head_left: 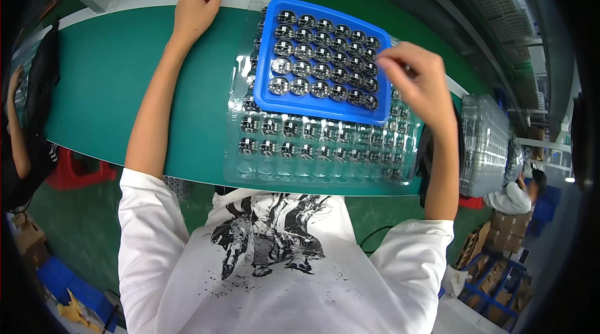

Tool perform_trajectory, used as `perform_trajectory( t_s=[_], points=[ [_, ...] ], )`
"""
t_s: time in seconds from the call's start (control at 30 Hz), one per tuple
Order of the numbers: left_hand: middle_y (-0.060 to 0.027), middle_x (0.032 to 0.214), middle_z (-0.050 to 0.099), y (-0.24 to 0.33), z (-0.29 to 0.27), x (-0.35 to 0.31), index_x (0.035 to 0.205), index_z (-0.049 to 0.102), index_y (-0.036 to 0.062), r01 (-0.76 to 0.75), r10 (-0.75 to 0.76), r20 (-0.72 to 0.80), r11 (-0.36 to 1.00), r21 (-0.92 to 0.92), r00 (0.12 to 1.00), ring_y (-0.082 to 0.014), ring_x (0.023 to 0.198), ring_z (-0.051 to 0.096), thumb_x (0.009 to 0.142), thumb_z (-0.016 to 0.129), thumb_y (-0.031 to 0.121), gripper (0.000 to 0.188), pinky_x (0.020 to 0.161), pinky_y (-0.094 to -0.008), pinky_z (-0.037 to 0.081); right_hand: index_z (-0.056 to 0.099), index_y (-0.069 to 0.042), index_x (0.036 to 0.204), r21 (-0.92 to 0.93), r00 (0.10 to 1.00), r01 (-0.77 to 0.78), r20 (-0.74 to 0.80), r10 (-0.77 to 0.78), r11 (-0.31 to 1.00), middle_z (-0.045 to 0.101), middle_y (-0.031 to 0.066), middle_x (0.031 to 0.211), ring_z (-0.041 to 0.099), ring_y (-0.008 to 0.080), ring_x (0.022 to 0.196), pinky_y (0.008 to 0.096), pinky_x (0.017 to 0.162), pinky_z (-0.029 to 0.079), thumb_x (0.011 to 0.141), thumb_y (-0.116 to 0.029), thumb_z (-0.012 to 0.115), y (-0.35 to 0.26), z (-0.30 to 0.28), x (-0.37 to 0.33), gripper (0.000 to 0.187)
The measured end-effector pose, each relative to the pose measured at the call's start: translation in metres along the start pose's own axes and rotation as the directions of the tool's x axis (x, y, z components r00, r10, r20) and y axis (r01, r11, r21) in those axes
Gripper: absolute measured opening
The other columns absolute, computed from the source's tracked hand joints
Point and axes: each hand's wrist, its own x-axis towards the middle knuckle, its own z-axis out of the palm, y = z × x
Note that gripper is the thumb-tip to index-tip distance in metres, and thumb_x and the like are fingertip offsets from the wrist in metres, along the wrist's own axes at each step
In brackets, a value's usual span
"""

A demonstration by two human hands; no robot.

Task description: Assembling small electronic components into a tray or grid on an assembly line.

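Observation:
A blue tray (322,111) holds rows of small round circuit boards (321,71). It lies on a clear plastic blister tray (325,170) whose pockets hold more of these boards. My right hand (420,77) is over the blue tray's right edge, thumb and fingers drawn together beside the end boards. What is between those fingertips, if anything, I cannot make out. Away to the left, my left hand (199,10) is curled into a fist at the table's far edge, with no object showing in it. Its forearm reaches across the green tabletop.
The green table (106,84) has a pale far rim. Stacked clear blister trays (484,143) stand at its right end. Red stools (81,170) are beneath. Another person's arm (17,134) shows at far left, and a person in white (511,197) is at far right.

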Motion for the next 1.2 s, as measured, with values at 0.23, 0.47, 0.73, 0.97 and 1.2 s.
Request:
perform_trajectory(
  t_s=[0.23,0.47,0.73,0.97,1.2],
  points=[
    [-0.0015,0.067,0.055,0.005,-0.003,-0.001,0.098,0.067,0.0009,0.048,-0.049,0.052,0.999,0.021,0.997,-0.0091,0.062,0.048,0.090,0.054,0.013,0.019,0.058,-0.0242,0.040,0.066,0.002,0.087,-0.190,0.986,-0.084,0.125,0.109,0.978,0.058,0.0090,0.071,0.054,0.0170,0.058,0.0284,0.055,0.043,0.075,-0.003,0.072,0.004,-0.007,-0.040,0.015],
    [-0.0014,0.066,0.053,0.001,-0.004,-0.004,0.098,0.067,0.0007,0.034,-0.036,0.054,0.999,0.038,0.998,-0.0089,0.061,0.046,0.090,0.054,0.013,0.019,0.057,-0.0244,0.039,0.067,0.000,0.086,-0.374,0.989,0.051,0.145,0.004,0.926,0.062,0.0109,0.079,0.063,0.0288,0.070,0.0380,0.063,0.050,0.073,-0.004,0.072,0.010,0.029,-0.053,0.014],
    [-0.0045,0.062,0.058,0.003,0.002,0.000,0.095,0.069,0.0059,0.017,-0.017,0.016,1.000,0.015,1.000,-0.0164,0.057,0.055,0.089,0.055,0.018,0.020,0.056,-0.0303,0.042,0.066,0.000,0.086,-0.379,0.993,0.084,0.111,-0.045,0.922,0.060,0.0103,0.079,0.060,0.0279,0.070,0.0363,0.062,0.049,0.074,-0.004,0.072,0.013,0.026,-0.056,0.014],
    [-0.0060,0.063,0.057,0.002,-0.001,-0.003,0.096,0.069,0.0073,0.004,-0.004,0.010,1.000,0.029,1.000,-0.0182,0.058,0.055,0.088,0.056,0.020,0.019,0.057,-0.0314,0.042,0.062,0.002,0.091,0.018,0.928,-0.334,-0.166,0.332,0.942,0.059,0.0009,0.071,0.054,0.0069,0.064,0.0219,0.054,0.042,0.089,-0.015,0.064,0.034,0.013,-0.050,0.017],
    [-0.0056,0.065,0.059,0.006,-0.001,-0.004,0.094,0.068,0.0084,0.052,-0.053,0.020,0.998,0.032,0.998,-0.0209,0.061,0.058,0.087,0.057,0.021,0.019,0.058,-0.0332,0.044,0.060,0.000,0.094,0.343,0.730,-0.683,0.341,0.592,0.645,0.061,0.0005,0.067,0.056,0.0065,0.051,0.0194,0.039,0.040,0.092,-0.022,0.063,0.070,0.014,-0.031,0.022]
  ],
)
